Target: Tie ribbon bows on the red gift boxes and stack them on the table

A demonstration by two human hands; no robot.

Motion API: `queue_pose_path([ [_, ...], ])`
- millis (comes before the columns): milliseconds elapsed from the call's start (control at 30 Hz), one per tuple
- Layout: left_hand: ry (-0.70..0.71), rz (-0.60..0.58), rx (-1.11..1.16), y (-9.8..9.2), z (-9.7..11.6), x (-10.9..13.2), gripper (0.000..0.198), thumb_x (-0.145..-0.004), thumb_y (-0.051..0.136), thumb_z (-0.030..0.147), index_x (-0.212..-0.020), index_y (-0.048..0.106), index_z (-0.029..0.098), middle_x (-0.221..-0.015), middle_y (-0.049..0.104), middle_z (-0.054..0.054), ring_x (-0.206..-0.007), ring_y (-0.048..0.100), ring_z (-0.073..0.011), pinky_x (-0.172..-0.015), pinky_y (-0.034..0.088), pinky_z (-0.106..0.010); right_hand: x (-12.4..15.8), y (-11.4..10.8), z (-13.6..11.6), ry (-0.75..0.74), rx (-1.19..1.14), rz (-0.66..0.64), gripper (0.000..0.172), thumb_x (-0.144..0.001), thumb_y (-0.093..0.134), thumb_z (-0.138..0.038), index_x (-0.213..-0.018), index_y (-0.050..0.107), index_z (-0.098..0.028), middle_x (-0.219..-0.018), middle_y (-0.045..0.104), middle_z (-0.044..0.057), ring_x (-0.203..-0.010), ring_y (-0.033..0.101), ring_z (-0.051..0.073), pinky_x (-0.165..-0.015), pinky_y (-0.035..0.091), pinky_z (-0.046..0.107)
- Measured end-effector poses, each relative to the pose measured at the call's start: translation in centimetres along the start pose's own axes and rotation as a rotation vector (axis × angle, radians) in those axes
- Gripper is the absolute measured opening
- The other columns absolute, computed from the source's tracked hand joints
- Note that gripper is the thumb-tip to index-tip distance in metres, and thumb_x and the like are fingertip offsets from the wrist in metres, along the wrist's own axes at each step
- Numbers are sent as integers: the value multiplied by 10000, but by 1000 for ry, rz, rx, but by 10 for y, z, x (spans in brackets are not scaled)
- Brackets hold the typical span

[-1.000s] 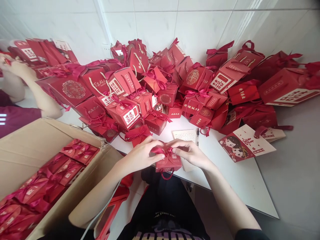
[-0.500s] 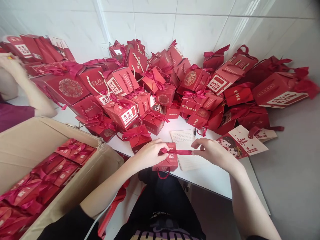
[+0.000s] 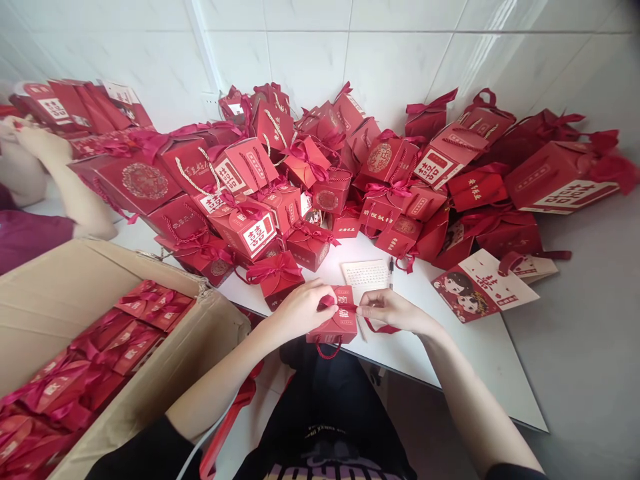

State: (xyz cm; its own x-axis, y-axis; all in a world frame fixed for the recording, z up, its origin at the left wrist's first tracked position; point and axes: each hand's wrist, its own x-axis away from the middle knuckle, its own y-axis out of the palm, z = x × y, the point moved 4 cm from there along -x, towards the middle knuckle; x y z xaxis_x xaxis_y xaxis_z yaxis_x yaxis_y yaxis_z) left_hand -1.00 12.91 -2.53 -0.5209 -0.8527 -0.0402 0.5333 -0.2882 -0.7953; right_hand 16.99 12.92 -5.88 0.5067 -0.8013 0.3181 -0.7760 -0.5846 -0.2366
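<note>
A small red gift box (image 3: 340,325) with a white character label sits at the near edge of the white table (image 3: 480,353). My left hand (image 3: 300,308) pinches the dark red ribbon (image 3: 380,328) at the box's top left. My right hand (image 3: 393,310) pinches the same ribbon just right of the box, and a loop of it trails under that hand. Both hands are closed on the ribbon, close together above the box.
A big heap of red gift boxes (image 3: 320,173) fills the back of the table against the tiled wall. An open cardboard carton (image 3: 75,293) with several flat red boxes stands at left. A notepad (image 3: 367,272), a pen, a printed card (image 3: 480,287), and another person's arm (image 3: 65,187) far left.
My right hand had pulled the ribbon out straight to the right; it has now come back to the box, leaving the ribbon looped. The left hand stays on the box.
</note>
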Motion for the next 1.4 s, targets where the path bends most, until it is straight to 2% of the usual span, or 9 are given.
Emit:
queue_pose_path([
  [133, 3, 11, -46, 1, 4, -2, 143, -812, 529, 277, -899, 618, 207, -865, 571, -7, -783, 559, -165, -836, 391, -344, -3, -2, -2, -92, -96, -10, 368, -657, 715, -456, -669, 477, -175, -625, 494, -45, -552, 419, 76, -520, 319, 222],
  [233, 0, -2, -111, 2, 8, -5, 180, -832, 510, 310, -900, 641, 207, -849, 567, -7, -755, 548, -166, -872, 350, -400, -7, -2, 1, -26, -90, -13, 363, -620, 741, -429, -752, 531, -164, -552, 460, -72, -499, 372, 65, -482, 286, 214],
  [367, -5, -35, -76, 2, 9, -8, 165, -833, 517, 306, -850, 646, 204, -846, 573, 1, -732, 537, -153, -864, 349, -396, -3, -6, -3, 37, 32, -44, 333, -669, 687, -451, -712, 611, -130, -540, 476, -51, -488, 370, 64, -473, 297, 221],
  [500, -16, -19, 28, 0, 5, -6, 153, -829, 526, 311, -835, 629, 199, -849, 605, 3, -788, 558, -170, -891, 344, -405, 5, -4, -21, -63, 34, -81, 291, -725, 649, -436, -685, 617, -150, -556, 476, -55, -491, 384, 67, -492, 332, 225],
  [633, -19, -7, 172, -6, -1, 1, 168, -829, 523, 339, -877, 617, 208, -920, 636, 2, -871, 567, -174, -915, 361, -364, 6, 1, -38, -247, -66, -16, 227, -757, 650, -393, -765, 660, -165, -788, 626, 18, -716, 573, 136, -686, 457, 276],
  [767, -38, -19, 198, -17, -9, 10, 195, -797, 561, 328, -937, 609, 201, -892, 628, -5, -844, 567, -163, -813, 426, -292, 1, 11, -44, -398, -110, 23, 171, -784, 642, -349, -837, 706, -199, -1052, 654, 61, -992, 594, 199, -910, 433, 350],
  [1100, -116, -115, 255, -25, -15, 29, 179, -857, 465, 312, -942, 578, 202, -778, 622, 22, -668, 573, -122, -660, 445, -238, -12, 37, -35, -504, 185, 452, 159, -839, 561, -314, -822, 690, -222, -857, 700, 55, -802, 631, 210, -773, 480, 362],
  [1233, -108, -106, 249, -27, -13, 29, 194, -879, 403, 305, -892, 564, 196, -840, 638, 7, -717, 594, -134, -705, 459, -255, -12, 41, -35, -544, 263, 479, 162, -854, 514, -250, -873, 672, -218, -904, 690, 77, -838, 629, 222, -802, 465, 399],
  [1400, -38, -104, 120, -28, -11, 33, 177, -776, 541, 230, -950, 573, 221, -995, 639, -13, -912, 604, -183, -807, 460, -284, -11, 42, -36, -527, 293, 467, 154, -850, 474, -201, -862, 625, -227, -900, 684, 64, -855, 634, 216, -823, 460, 402],
])
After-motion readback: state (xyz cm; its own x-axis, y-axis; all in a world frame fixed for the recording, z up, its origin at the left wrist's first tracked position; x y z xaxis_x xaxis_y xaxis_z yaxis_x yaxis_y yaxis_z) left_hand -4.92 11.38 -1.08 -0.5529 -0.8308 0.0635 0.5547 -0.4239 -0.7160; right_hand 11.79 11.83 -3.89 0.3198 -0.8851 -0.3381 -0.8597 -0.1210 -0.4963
